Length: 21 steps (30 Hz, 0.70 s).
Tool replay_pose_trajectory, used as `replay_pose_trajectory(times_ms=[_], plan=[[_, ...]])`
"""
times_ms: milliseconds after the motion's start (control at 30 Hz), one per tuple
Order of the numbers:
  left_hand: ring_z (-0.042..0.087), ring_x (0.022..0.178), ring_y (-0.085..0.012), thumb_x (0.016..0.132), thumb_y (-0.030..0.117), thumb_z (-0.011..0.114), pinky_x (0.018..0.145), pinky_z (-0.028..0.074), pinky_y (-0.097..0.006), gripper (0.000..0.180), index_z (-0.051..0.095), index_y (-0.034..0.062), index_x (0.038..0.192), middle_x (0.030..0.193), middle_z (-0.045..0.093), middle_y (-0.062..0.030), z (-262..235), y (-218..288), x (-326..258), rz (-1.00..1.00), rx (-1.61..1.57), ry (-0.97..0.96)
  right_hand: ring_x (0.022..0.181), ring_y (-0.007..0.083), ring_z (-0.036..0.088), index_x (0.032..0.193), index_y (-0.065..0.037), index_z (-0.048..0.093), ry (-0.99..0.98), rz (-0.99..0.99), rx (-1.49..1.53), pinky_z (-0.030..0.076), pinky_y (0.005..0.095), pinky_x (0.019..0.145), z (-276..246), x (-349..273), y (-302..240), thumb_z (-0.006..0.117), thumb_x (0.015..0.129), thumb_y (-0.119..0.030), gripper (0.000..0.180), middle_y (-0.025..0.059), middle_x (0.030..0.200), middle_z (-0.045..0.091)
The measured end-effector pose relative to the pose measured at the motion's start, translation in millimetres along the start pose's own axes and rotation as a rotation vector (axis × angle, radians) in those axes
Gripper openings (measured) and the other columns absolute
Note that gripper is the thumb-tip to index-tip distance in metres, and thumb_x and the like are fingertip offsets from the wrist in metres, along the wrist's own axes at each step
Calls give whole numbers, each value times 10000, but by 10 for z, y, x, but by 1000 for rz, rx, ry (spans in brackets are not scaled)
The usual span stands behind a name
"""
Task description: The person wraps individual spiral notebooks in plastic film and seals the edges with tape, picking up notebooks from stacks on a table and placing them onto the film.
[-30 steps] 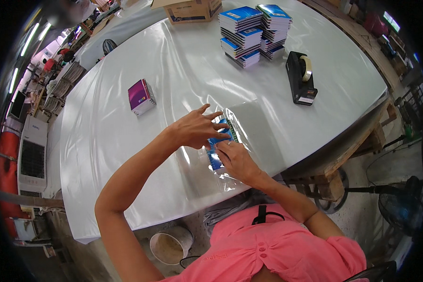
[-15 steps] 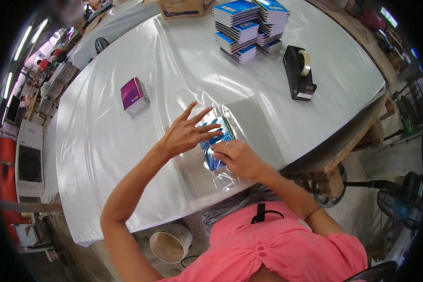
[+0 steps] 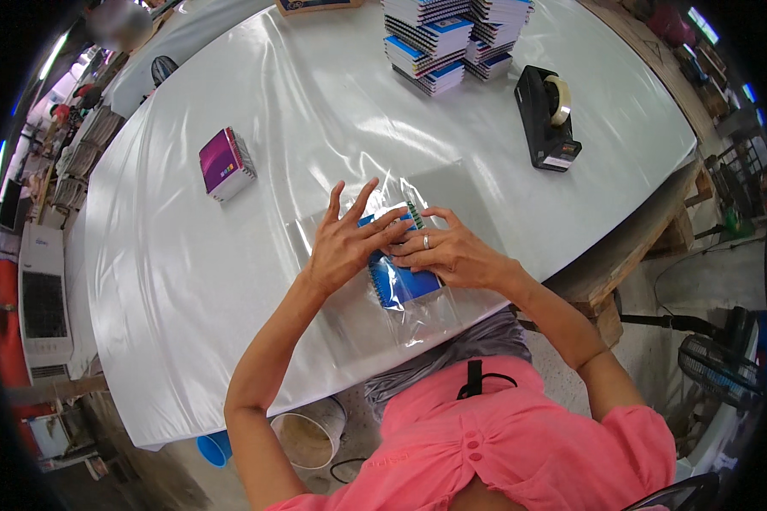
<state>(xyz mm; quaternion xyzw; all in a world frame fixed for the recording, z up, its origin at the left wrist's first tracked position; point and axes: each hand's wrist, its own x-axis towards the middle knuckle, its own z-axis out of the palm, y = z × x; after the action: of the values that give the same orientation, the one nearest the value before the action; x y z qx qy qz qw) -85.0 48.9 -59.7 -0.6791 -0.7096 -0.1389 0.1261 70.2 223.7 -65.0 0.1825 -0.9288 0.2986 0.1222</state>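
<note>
A blue spiral notebook [image 3: 405,288] lies on the table near its front edge, with clear plastic film [image 3: 345,328] around it. My left hand [image 3: 349,245] rests on the notebook's upper left part, its fingers spread and two of them raised. From the right, my right hand [image 3: 456,254], wearing a ring, lies over the notebook's middle with its fingers stretched out. The fingertips of both hands meet over the cover and hide part of it. Neither hand appears to grip anything.
Stacks of blue spiral notebooks [image 3: 430,55] stand at the back. A black tape dispenser [image 3: 541,119] is at the right, a purple-covered block of notebooks [image 3: 227,163] at the left. A cardboard box [image 3: 315,4] sits at the far edge. Below the table stands a white bucket [image 3: 308,436].
My right hand has gone from a pinch at the notebook's right side to lying with fingers extended across it. My left hand stays over the notebook. The view has shifted slightly.
</note>
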Motion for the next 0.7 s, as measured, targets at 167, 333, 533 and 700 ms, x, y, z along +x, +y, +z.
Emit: replay_pose_trajectory(times_ms=[167,333,533,700], plan=[[337,1394,-246,811,247,592,1169,111,-573,450,603,340,1250,1313,576,136,-19,-2,-9,-48,-7,-40,1150,92,565,1042,-172,698,36,-38,133,239,492,1121,-23,10,63,632,817,-60,260,-39,1156,663],[363,1379,-258,804,230,598,1175,101,-567,450,609,338,1241,1319,570,137,25,15,-4,-63,-12,5,1159,91,557,1057,-154,691,54,0,99,234,500,1129,-54,-97,171,644,765,15,340,-32,1162,658],[346,1390,-253,748,150,645,1173,106,-570,554,592,387,1246,1348,539,166,-37,17,25,-29,67,16,1138,78,561,1054,-159,693,-60,15,21,234,485,1124,-156,-32,103,626,772,-2,330,-57,1141,659],[355,1384,-231,788,244,597,1175,100,-571,445,617,347,1221,1305,576,159,19,20,67,-36,-38,14,1133,74,558,1057,-167,691,-64,-17,-25,248,486,1110,-129,-48,105,621,789,-40,305,-64,1136,655]])
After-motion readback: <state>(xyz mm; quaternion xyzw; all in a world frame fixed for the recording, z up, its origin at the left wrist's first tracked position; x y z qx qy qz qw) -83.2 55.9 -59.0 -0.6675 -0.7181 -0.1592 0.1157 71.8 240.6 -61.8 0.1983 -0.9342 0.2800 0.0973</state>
